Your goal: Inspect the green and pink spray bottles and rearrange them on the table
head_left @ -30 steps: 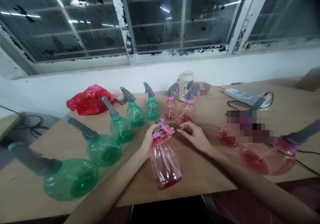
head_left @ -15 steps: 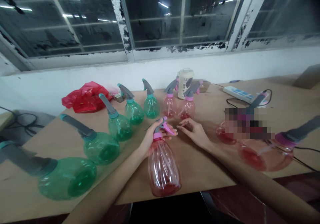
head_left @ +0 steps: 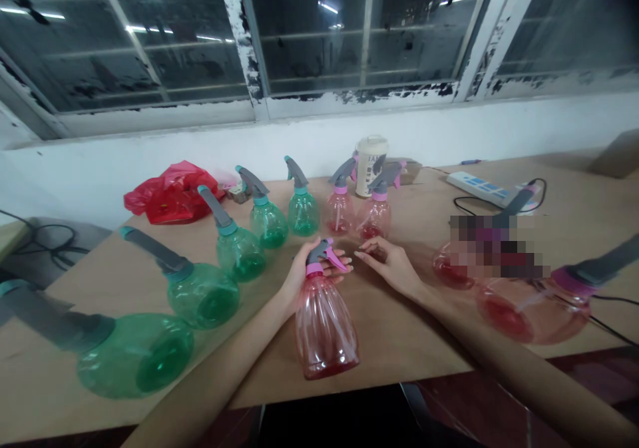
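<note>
A clear pink spray bottle point(head_left: 327, 328) with a grey-and-pink trigger head is in front of me, near the table's front edge. My left hand point(head_left: 304, 271) grips it at the head and neck, with the fingers passing behind the pink trigger. Just to the right, my right hand point(head_left: 392, 261) is held with fingers loosely bent and the thumb apart, nothing in it. Beyond the hands stand a pink spray bottle point(head_left: 374, 219) and another pink one point(head_left: 340, 212) beside it. A green spray bottle point(head_left: 303, 214) is left of those.
More green spray bottles run down the left, the nearest point(head_left: 134, 355) large in view. On the right is another pink bottle point(head_left: 532, 311), near a blurred patch. A red plastic bag point(head_left: 174, 195), a cup point(head_left: 370, 168) and a power strip point(head_left: 482, 188) lie toward the wall.
The held spray bottle has shifted slightly, its base now a little higher in view and its head turned a bit. My right hand has hardly moved.
</note>
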The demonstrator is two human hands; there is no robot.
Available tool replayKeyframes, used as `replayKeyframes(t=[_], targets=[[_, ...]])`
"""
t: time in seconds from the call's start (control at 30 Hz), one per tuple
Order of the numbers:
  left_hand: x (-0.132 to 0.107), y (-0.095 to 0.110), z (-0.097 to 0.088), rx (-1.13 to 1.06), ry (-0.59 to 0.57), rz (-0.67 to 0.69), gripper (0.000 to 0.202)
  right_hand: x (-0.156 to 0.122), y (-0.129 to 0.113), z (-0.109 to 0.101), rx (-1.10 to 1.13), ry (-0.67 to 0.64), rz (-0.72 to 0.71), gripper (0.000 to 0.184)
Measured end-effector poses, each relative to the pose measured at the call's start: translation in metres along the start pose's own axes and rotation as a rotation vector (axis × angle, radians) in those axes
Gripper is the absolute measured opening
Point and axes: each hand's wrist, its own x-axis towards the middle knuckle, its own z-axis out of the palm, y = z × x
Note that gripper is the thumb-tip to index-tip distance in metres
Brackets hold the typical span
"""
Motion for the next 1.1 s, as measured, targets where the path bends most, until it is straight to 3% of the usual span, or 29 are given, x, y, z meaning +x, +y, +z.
replayKeyframes(t=[0.23, 0.47, 0.67, 0.83, 0.97, 1.1], targets=[[-0.001, 0.0, 0.0, 0.008, -0.014, -0.003, 0.048, -0.003, -0.001, 0.004, 0.019, -0.052, 0.027, 0.024], [-0.002, 0.001, 0.001, 0.039, 0.016, 0.016, 0.044, -0.003, -0.002, 0.002, 0.016, -0.022, 0.01, 0.024], [-0.008, 0.002, 0.006, 0.069, 0.009, 0.109, 0.028, -0.004, -0.005, 0.002, 0.0, -0.015, 0.014, 0.023], [-0.012, 0.004, 0.012, 0.116, -0.061, 0.141, 0.035, -0.003, -0.004, 0.002, 0.008, -0.011, 0.007, 0.024], [-0.005, 0.005, 0.004, 0.081, -0.024, 0.06, 0.049, -0.002, -0.001, 0.0, 0.004, 0.021, -0.003, 0.023], [-0.001, 0.006, -0.001, 0.031, 0.015, 0.053, 0.049, -0.002, 0.0, -0.001, 0.002, 0.023, -0.007, 0.023]])
